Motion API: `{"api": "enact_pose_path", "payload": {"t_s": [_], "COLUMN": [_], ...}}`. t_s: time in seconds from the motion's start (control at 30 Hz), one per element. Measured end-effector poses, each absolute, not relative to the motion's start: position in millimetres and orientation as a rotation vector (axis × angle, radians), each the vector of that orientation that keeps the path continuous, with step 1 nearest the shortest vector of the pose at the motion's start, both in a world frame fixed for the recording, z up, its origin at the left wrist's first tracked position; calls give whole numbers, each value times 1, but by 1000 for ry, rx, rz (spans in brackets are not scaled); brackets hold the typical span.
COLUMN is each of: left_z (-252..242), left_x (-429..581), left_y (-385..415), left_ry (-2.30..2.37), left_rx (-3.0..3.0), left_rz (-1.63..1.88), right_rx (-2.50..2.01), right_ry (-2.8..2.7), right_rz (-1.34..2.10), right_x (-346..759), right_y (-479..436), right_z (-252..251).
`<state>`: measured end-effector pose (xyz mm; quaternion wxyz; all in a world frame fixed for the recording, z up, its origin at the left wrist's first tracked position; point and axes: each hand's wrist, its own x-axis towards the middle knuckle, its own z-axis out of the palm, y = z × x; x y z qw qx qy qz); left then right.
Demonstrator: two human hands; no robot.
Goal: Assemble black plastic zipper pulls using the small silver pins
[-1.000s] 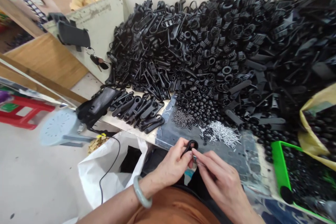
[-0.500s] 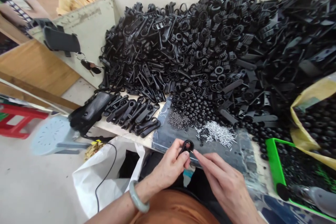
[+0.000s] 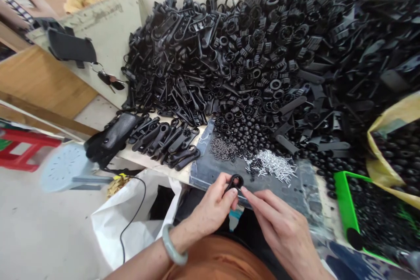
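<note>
Centrally, the left hand (image 3: 213,203) grasped a black ring-ended part (image 3: 231,182) between thumb and curled fingers, ring uppermost, above the near edge of a dark work board (image 3: 215,171). The right hand (image 3: 278,218) was positioned opposite, index finger extended to the ring's right side; whether its fingers gripped a small item could not be told, the fingertip area being too small in view.

On the board, beyond the hands, lay a heap of silver pins (image 3: 275,166). To its left lay small dark fasteners (image 3: 224,148), with black beads (image 3: 247,135) behind. A large pile of black plastic parts (image 3: 210,52) rose at the rear. Left of the board, black handle pieces (image 3: 167,140) lay side by side next to a black mesh pouch (image 3: 121,131). At the right stood a green tray (image 3: 344,201) containing small black parts, near a yellow bag (image 3: 398,113) of black beads.
</note>
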<state>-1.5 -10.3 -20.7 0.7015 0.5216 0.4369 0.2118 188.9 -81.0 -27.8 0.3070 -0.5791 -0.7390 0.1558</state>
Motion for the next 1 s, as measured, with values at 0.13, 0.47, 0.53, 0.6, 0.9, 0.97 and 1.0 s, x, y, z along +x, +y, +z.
{"api": "enact_pose_path", "payload": {"t_s": [0.13,0.47,0.53,0.6,0.9,0.97,1.0], "left_z": [-24,-28,-29,-31,-23,-18,-14], "left_x": [0,10,9,6,-6,-1,2], "left_y": [-11,-14,-12,-11,3,7,8], "left_ry": [996,1148,1143,1139,1309,1298,1288], "left_rx": [1196,1238,1248,1271,999,865,820], "left_rz": [463,556,586,579,724,796,814], "right_rx": [-1518,-1642,-1694,-1764,-2029,-2040,-2069], "right_ry": [-2052,-2363,-2403,-2377,-1486,-1532,-1587], "right_rz": [252,-22,61,266,188,52,7], "right_x": [188,164,163,173,244,248,248], "right_y": [-77,-69,-65,-62,-27,-4,7], "right_z": [-27,-4,6,20,40,31,27]}}
